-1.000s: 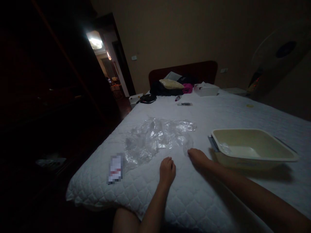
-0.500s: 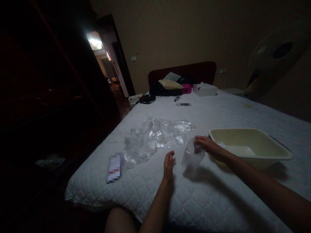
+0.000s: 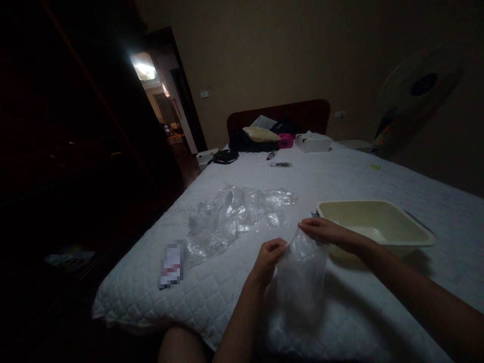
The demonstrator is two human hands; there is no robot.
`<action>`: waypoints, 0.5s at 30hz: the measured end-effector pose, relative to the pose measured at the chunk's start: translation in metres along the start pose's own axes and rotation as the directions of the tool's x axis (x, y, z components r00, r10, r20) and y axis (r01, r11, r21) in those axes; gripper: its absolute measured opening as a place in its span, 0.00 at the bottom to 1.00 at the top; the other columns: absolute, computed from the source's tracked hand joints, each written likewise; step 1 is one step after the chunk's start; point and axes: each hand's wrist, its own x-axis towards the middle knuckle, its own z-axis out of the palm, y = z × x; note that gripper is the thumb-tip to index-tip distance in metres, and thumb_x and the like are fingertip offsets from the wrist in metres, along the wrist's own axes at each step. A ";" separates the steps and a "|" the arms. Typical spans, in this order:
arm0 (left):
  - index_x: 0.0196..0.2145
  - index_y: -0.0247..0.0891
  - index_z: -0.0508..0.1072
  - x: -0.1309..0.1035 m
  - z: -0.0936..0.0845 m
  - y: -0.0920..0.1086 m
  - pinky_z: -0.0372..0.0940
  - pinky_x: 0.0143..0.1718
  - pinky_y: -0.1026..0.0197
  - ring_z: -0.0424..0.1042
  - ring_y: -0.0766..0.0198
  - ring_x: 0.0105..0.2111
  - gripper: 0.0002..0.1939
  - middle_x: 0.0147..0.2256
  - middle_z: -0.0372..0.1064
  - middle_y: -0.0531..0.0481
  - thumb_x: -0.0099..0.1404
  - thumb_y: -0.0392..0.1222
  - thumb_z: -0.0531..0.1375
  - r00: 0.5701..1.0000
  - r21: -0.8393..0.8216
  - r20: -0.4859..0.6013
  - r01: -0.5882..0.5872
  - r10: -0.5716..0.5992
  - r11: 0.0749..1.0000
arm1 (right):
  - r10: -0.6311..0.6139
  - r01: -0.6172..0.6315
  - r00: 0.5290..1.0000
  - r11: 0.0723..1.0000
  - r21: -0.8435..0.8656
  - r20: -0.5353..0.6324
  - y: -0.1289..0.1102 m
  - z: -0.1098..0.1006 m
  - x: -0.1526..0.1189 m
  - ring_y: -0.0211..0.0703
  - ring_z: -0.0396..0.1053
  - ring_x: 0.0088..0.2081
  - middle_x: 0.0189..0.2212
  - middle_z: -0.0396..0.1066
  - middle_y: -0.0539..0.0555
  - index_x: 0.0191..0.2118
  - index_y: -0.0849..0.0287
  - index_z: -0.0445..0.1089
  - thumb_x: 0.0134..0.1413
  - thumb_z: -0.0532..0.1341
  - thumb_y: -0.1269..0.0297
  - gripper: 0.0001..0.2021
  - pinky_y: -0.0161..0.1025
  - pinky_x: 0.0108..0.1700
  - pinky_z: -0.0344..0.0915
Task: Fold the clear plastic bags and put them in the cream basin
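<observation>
A clear plastic bag [image 3: 302, 282] hangs upright between my hands above the near part of the bed. My left hand [image 3: 269, 257] is closed on the bag's upper left edge, thumb and fingers pinched together. At its top right, my right hand [image 3: 321, 229] pinches the rim. Whether anything lies inside the bag I cannot tell; its lower part is blurred. Beyond my hands, several crumpled clear plastic bags [image 3: 234, 214] are spread over the white quilted bed cover [image 3: 215, 297]. A cream plastic basin [image 3: 378, 242] stands just right of my right hand.
A blurred-out paper-like item [image 3: 172, 267] lies at the bed's left edge. Farther back are a small dark item [image 3: 280, 165], a black bag [image 3: 226, 156], a white box [image 3: 313, 142] and piled cloth [image 3: 260, 134]. A fan [image 3: 419, 85] stands at the right.
My left hand has moved right and taken hold of the bag's edge. The bag now hangs lower and longer between both hands. The view has shifted slightly right.
</observation>
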 end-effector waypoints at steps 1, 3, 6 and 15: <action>0.22 0.33 0.70 -0.001 -0.001 0.003 0.60 0.35 0.64 0.67 0.64 0.30 0.13 0.26 0.68 0.50 0.48 0.47 0.64 1.000 -0.014 -0.013 -0.027 0.027 1.000 | -0.005 0.005 1.000 1.000 0.003 -0.024 0.002 -0.001 0.000 0.28 0.47 0.18 0.16 0.50 0.43 0.22 0.60 0.58 0.46 0.56 0.44 0.21 0.29 0.19 0.43; 0.29 0.35 0.70 -0.003 0.001 0.011 0.61 0.38 0.59 0.69 0.60 0.35 0.17 0.35 0.69 0.47 0.52 0.53 0.60 1.000 -0.069 0.014 0.023 -0.022 0.997 | -0.038 0.039 0.998 0.999 0.010 -0.050 0.003 -0.002 -0.001 0.29 0.48 0.18 0.17 0.52 0.43 0.25 0.60 0.61 0.46 0.55 0.44 0.20 0.29 0.19 0.44; 0.38 0.36 0.70 -0.005 0.007 0.016 0.62 0.33 0.58 0.69 0.59 0.33 0.23 0.41 0.68 0.43 0.54 0.58 0.56 0.979 0.006 0.124 0.165 -0.164 0.986 | -0.081 0.081 0.993 0.997 -0.005 -0.082 0.002 0.000 0.000 0.29 0.50 0.18 0.17 0.54 0.44 0.29 0.61 0.64 0.45 0.56 0.44 0.21 0.29 0.19 0.46; 0.29 0.31 0.75 0.002 -0.008 -0.004 0.53 0.20 0.68 0.61 0.70 0.19 0.20 0.24 0.70 0.48 0.50 0.53 0.61 0.980 0.346 -0.085 0.200 -0.181 0.917 | -0.126 0.070 0.917 0.985 -0.158 -0.379 0.016 -0.015 0.014 0.32 0.56 0.19 0.18 0.61 0.48 0.27 0.63 0.68 0.40 0.58 0.45 0.22 0.30 0.19 0.50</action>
